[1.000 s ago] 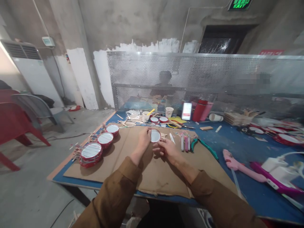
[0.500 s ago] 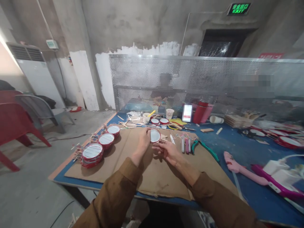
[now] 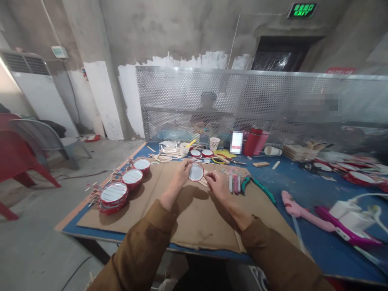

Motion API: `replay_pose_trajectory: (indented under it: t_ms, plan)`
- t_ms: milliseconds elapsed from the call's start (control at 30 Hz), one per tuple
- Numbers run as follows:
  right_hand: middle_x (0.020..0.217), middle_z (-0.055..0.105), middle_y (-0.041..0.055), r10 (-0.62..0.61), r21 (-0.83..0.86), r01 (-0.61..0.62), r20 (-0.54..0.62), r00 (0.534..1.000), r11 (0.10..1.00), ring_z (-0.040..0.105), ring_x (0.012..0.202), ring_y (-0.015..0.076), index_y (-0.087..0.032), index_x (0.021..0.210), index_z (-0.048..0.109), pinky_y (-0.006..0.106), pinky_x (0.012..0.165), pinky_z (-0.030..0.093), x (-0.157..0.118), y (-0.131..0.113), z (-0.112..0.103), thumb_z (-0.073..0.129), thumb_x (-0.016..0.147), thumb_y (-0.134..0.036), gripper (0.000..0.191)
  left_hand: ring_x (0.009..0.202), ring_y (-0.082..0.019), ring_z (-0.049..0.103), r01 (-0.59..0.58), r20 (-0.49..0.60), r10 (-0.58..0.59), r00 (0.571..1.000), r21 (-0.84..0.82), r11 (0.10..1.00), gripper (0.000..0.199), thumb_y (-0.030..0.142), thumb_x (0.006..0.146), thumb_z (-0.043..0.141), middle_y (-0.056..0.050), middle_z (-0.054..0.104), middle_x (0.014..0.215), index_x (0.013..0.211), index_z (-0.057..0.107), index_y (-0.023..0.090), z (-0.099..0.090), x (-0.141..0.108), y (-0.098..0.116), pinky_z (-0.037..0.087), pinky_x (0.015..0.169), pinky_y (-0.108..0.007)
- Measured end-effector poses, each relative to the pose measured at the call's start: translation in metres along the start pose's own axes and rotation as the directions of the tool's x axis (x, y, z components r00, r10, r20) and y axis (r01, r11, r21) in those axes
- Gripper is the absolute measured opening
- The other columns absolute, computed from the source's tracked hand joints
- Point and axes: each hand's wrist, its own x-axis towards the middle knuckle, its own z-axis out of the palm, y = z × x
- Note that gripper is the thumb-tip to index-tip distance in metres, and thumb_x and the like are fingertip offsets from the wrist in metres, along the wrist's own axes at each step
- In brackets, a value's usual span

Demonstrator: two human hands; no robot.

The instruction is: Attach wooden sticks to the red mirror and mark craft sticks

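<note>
At the near edge of a blue worktable (image 3: 71, 228), brown sleeves (image 3: 142, 246) lead to two bare hands over a sheet of brown cardboard (image 3: 197, 218). The left hand (image 3: 181, 173) has its fingers narrowed on the left edge of a red-rimmed disc (image 3: 196, 172), which sits at the cardboard's far part with its white, shiny face up. The right hand (image 3: 217, 186) is just beside the disc, its fingers drawn close at a few small wooden sticks (image 3: 202, 181); whether they grip one, I cannot tell. To the left stand three groups of red drum-like rounds (image 3: 113, 198). To the right lie colored markers (image 3: 235, 184) and green-handled pliers (image 3: 257, 188), then a pink glue gun (image 3: 300, 212). Farther on stand a red flask (image 3: 250, 142) and a paper cup (image 3: 214, 143), before a perforated metal screen (image 3: 242, 101), with a person (image 3: 208, 117) blurred behind it.
</note>
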Motion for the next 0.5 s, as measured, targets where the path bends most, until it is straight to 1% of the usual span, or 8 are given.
replay_pose_trajectory:
  t_ms: [33,67,133,233,367,500]
  plan:
    - [0.063,0.061,0.0,-0.089,-0.133,0.087,-0.006,0.996,0.987,0.054,0.058,0.015,-0.021,0.069,0.059,0.025,0.053,0.04,0.002,0.001,-0.003,0.062,0.079,-0.03,0.013,0.081,-0.015,0.061,0.0,-0.007,0.0,1.0,0.004,1.0,0.013,0.017,0.087,0.048,-0.006,0.067,0.088,0.089,0.061,0.016,-0.001,0.0,0.001,0.05,0.074,-0.026]
    - [0.065,0.061,0.0009,-0.146,-0.241,0.14,-0.005,0.989,0.96,0.054,0.062,0.0165,-0.021,0.067,0.058,0.027,0.058,0.04,0.005,0.002,-0.007,0.061,0.078,-0.03,0.015,0.081,-0.015,0.061,0.005,-0.012,-0.005,1.0,0.008,1.0,0.013,0.017,0.087,0.048,-0.006,0.067,0.089,0.088,0.061,0.016,-0.002,0.0,0.002,0.05,0.074,-0.026]
    - [0.066,0.062,0.0018,-0.168,-0.362,0.156,-0.002,0.986,0.919,0.054,0.065,0.0182,-0.022,0.066,0.058,0.029,0.062,0.038,0.01,0.004,-0.015,0.059,0.078,-0.031,0.015,0.081,-0.015,0.061,0.021,-0.012,-0.021,1.0,0.02,1.0,0.013,0.016,0.086,0.047,-0.006,0.067,0.091,0.087,0.06,0.016,-0.003,-0.001,0.003,0.049,0.072,-0.024]
    - [0.066,0.061,0.0016,-0.143,-0.408,0.127,-0.01,0.99,0.904,0.053,0.066,0.0184,-0.022,0.066,0.056,0.029,0.063,0.036,0.018,0.009,-0.027,0.056,0.079,-0.035,0.018,0.075,-0.013,0.06,0.051,0.021,-0.052,0.998,0.005,0.999,0.015,0.019,0.087,0.047,-0.005,0.067,0.092,0.092,0.061,0.016,-0.004,-0.002,0.003,0.049,0.063,-0.022]
    - [0.068,0.061,0.0016,-0.124,-0.431,0.096,-0.038,0.992,0.897,0.054,0.069,0.019,-0.021,0.067,0.055,0.029,0.066,0.035,0.026,0.017,-0.036,0.054,0.078,-0.038,0.02,0.064,-0.011,0.057,0.104,0.079,-0.102,0.992,-0.02,0.994,0.021,0.024,0.088,0.044,-0.005,0.064,0.089,0.099,0.061,0.016,-0.004,-0.006,0.002,0.044,0.046,-0.018]
    - [0.065,0.061,0.0011,-0.109,-0.429,0.072,-0.062,0.992,0.9,0.054,0.067,0.019,-0.022,0.065,0.056,0.029,0.064,0.034,0.029,0.021,-0.038,0.055,0.076,-0.036,0.018,0.058,-0.01,0.054,0.098,0.1,-0.096,0.99,-0.016,0.995,0.023,0.024,0.087,0.044,-0.003,0.062,0.081,0.099,0.061,0.015,-0.003,-0.01,0.008,0.042,0.042,-0.016]
